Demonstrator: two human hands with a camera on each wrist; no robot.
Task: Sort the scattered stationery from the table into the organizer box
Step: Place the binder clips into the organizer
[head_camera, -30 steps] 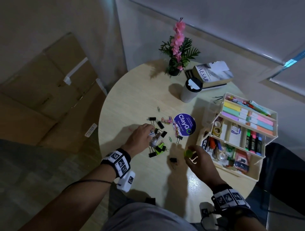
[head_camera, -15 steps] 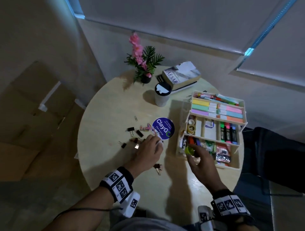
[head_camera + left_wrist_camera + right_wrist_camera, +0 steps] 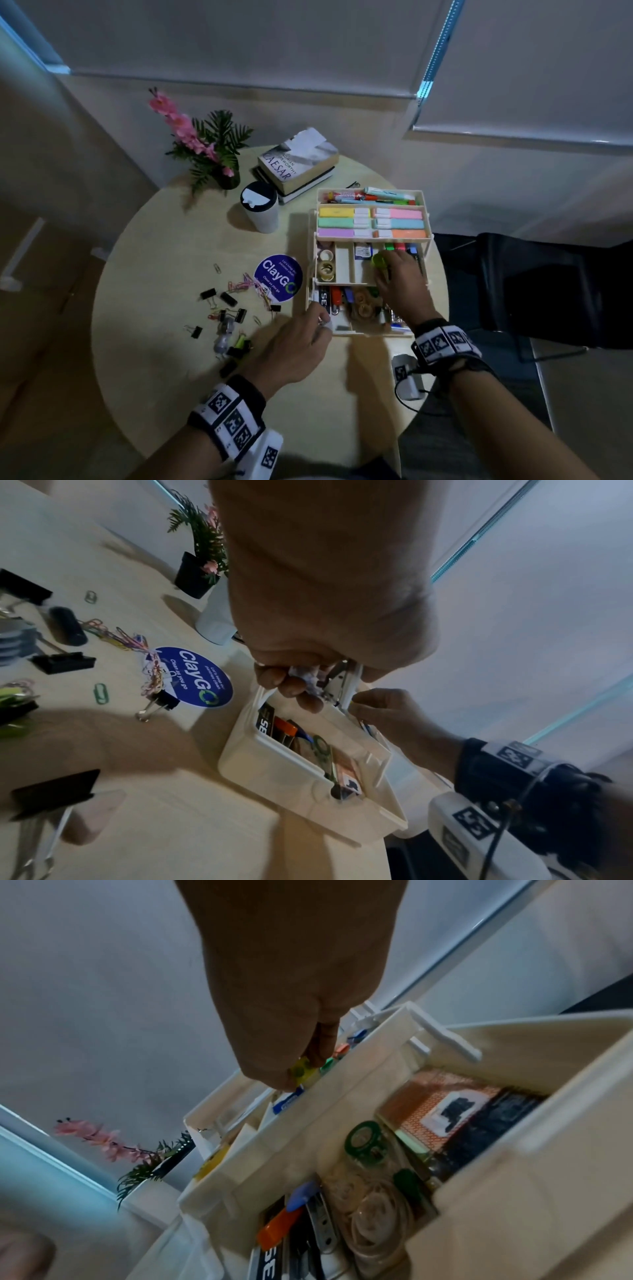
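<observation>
Right hand (image 3: pixel 402 287): pinches a small lime-green item (image 3: pixel 379 261), kind unclear, over the middle tray of the organizer box (image 3: pixel 371 334); held low, likely to drop it into one compartment.
Left hand (image 3: pixel 298 342): fingers curled round small pieces, something white and metallic (image 3: pixel 308 680), at the box's near-left corner; likely queued for the bottom tier.
Binder clips (image 3: pixel 227 298): scattered on the round table (image 3: pixel 164 267), left of the box, unsorted.
Paper clips (image 3: pixel 245 286): tangled beside the ClayGo sticker (image 3: pixel 278 278).
</observation>
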